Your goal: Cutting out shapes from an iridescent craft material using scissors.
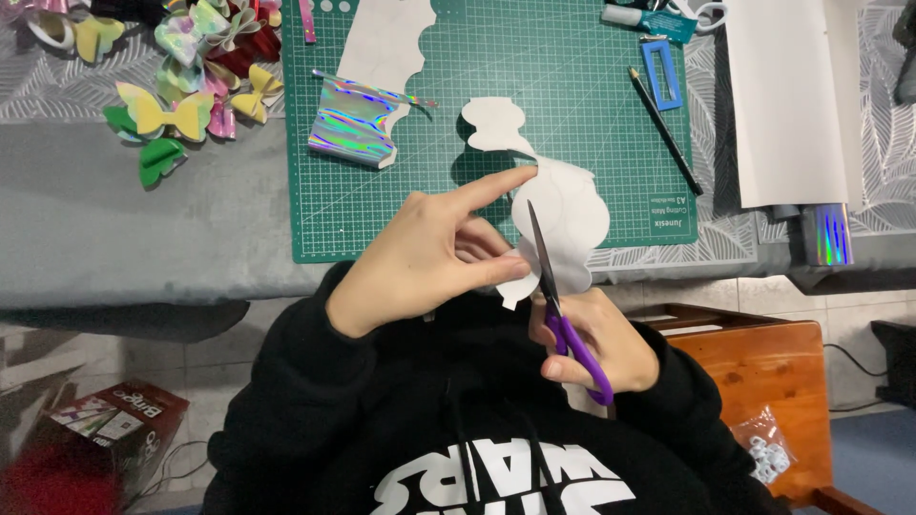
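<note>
Cutting white card (pixel 563 205) with purple scissors (pixel 558 305), blades part open and pointing away from the body, tip reaching up into the lobed shape. Right hand (pixel 601 353) closed through the scissor loops, low and near the chest. Left hand (pixel 429 257) pinching the card at its left edge, thumb and lower fingers gripping near the bottom lobe, index finger stretched out along the upper left rim. Card held in the air over the near edge of the green mat (pixel 382 210), its long axis running away from the body, a narrow neck curving up-left to a smaller scalloped end (pixel 491 124) over the mat's middle. Blades lying almost along that same axis, just right of the left fingers, so the uncut stretch sits ahead of the tip and away from the right hand; left hand nearer to the card's bulk, right hand only touching it through the blades.

Elsewhere on the mat: holographic foil piece (pixel 353 124) towards the far left corner, with a white backing sheet (pixel 386 38) beyond it; pencil (pixel 665 129) lying diagonally by the right edge, blue rectangular frame (pixel 660 72) beside it. Off the mat's left edge, a heap of coloured bows (pixel 191 67) on the table. White roll (pixel 782 95) to the far right.
</note>
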